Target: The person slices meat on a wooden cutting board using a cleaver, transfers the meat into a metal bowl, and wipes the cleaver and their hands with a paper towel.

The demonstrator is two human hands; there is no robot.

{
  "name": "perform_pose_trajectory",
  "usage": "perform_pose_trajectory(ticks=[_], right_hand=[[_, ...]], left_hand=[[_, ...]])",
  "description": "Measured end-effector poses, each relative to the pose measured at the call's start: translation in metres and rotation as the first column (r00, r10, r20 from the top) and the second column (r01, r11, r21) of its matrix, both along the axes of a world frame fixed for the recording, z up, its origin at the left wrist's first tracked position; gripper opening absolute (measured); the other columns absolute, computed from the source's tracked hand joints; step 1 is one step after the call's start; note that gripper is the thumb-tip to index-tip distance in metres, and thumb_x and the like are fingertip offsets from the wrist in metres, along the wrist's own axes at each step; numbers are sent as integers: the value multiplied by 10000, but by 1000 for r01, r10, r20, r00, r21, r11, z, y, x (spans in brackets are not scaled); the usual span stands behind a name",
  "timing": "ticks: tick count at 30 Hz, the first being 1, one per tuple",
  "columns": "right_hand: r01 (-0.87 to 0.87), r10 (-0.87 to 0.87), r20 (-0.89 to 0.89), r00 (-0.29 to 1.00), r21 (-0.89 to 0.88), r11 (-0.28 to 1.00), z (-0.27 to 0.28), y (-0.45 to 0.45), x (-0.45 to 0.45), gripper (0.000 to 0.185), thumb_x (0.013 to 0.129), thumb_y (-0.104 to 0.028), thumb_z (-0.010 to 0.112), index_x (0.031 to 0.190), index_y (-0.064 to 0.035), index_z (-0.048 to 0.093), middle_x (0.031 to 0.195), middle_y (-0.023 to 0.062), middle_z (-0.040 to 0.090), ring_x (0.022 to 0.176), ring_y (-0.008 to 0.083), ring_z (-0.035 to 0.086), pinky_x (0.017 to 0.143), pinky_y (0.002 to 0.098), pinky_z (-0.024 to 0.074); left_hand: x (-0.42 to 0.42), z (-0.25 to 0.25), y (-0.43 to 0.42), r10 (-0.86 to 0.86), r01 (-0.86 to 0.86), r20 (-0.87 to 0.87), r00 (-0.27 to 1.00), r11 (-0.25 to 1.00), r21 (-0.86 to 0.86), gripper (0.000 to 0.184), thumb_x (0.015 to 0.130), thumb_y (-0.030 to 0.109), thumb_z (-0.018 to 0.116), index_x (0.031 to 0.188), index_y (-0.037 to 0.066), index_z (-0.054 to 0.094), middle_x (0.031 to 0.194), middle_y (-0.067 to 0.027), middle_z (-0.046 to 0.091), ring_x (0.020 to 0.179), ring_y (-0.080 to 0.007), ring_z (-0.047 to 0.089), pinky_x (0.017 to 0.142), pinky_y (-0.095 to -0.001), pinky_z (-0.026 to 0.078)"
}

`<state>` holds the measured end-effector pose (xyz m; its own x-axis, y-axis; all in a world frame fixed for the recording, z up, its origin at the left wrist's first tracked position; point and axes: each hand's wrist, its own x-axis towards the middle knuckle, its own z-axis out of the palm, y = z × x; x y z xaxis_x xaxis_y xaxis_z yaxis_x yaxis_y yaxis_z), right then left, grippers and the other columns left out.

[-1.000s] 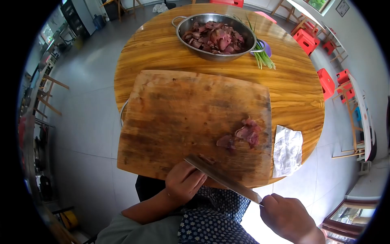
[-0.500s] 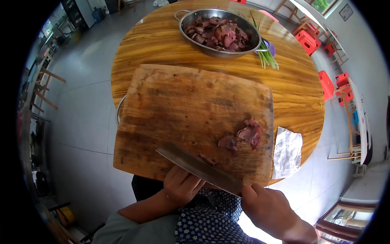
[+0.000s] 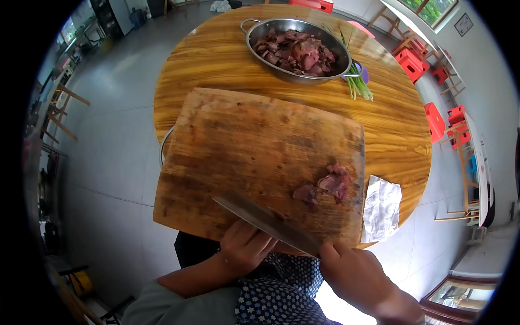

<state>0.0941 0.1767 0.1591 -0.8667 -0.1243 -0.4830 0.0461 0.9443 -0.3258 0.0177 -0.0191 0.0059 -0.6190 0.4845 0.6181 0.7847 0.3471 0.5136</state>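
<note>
My right hand grips the handle of a cleaver, whose broad blade slants up and left over the near edge of a wooden cutting board. Close against the near side of the blade is my left hand, its fingers curled down on the board. Whatever those fingers press on is hidden by the hand and blade. A small bit of dark meat shows just beyond the blade. Farther right on the board lie a few thin reddish meat slices.
A two-handled metal pan heaped with sliced meat stands at the back of the round wooden table. Green onions lie beside it. Crumpled white paper is right of the board. Red stools stand beyond.
The whole view has shifted slightly downward in the picture. The blade has moved a little against the board, and less of the small meat bit shows behind it. Both hands keep their grip.
</note>
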Motion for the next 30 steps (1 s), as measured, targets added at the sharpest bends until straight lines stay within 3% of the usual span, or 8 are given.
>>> perform_pose_trajectory(ticks=[5, 11, 13, 16, 19, 22, 25, 30], right_hand=[[19, -19, -2, 1000, -36, 999, -5, 14, 9, 99, 911, -96, 567, 944, -20, 511, 827, 179, 623, 701, 371, 659, 577, 457, 514], [-23, 16, 81, 997, 88, 996, 11, 21, 3, 115, 909, -107, 581, 969, -33, 515, 773, 164, 654, 684, 386, 654, 579, 468, 514], [-14, 19, 57, 998, -84, 996, 4, 23, -8, 114, 911, -106, 578, 969, -38, 508, 766, 175, 647, 685, 392, 653, 570, 477, 509], [-79, 92, 132, 987, -99, 992, -4, 11, -34, 180, 883, -27, 539, 1054, -27, 482, 872, 201, 636, 752, 419, 672, 646, 500, 532], [-120, 121, 8, 993, -86, 989, -12, 15, -22, 155, 892, -47, 534, 1038, -35, 481, 889, 219, 643, 759, 430, 674, 656, 504, 534], [-77, 77, 32, 996, -23, 997, -4, 24, -3, 112, 914, -104, 570, 991, -30, 534, 780, 151, 614, 696, 373, 656, 576, 466, 511], [-73, 71, 31, 997, 87, 994, 4, 21, 6, 106, 914, -112, 574, 968, -29, 538, 771, 145, 617, 684, 360, 660, 555, 458, 509], [-84, 85, 48, 995, -19, 996, -8, 10, -26, 132, 907, -98, 561, 1013, -36, 511, 831, 179, 645, 706, 386, 671, 606, 479, 528]], left_hand=[[-1, 5, 1, 12, -12, 0, 1000, 1000, -9, 250, 749, 68, 784, 987, 21, 724, 991, -139, 689, 848, -284, 693, 723, -370, 580], [-2, 6, 0, 15, -14, 16, 1000, 999, -41, 279, 768, 80, 784, 1034, 38, 714, 980, -117, 683, 857, -270, 689, 719, -365, 573], [0, 5, 0, 19, -18, 21, 1000, 999, -48, 275, 761, 84, 789, 1023, 39, 721, 989, -118, 687, 858, -272, 689, 738, -370, 574], [-1, 6, 0, 32, -31, 5, 999, 999, -42, 268, 752, 85, 791, 1008, 39, 727, 996, -124, 691, 858, -278, 688, 744, -373, 572], [1, 3, 0, 54, -56, -29, 998, 997, -52, 262, 746, 86, 790, 996, 37, 730, 994, -135, 694, 851, -286, 689, 738, -376, 571], [3, 1, 1, 50, -50, -18, 999, 998, -36, 253, 741, 83, 785, 983, 36, 727, 984, -144, 693, 837, -298, 689, 736, -379, 570], [1, -1, 0, 21, -21, 13, 1000, 1000, -15, 230, 741, 77, 780, 961, 41, 726, 976, -151, 693, 820, -304, 687, 728, -385, 571], [0, 2, 2, 31, -31, 8, 999, 999, -18, 229, 742, 88, 790, 956, 39, 724, 973, -131, 697, 810, -298, 685, 709, -375, 565]])
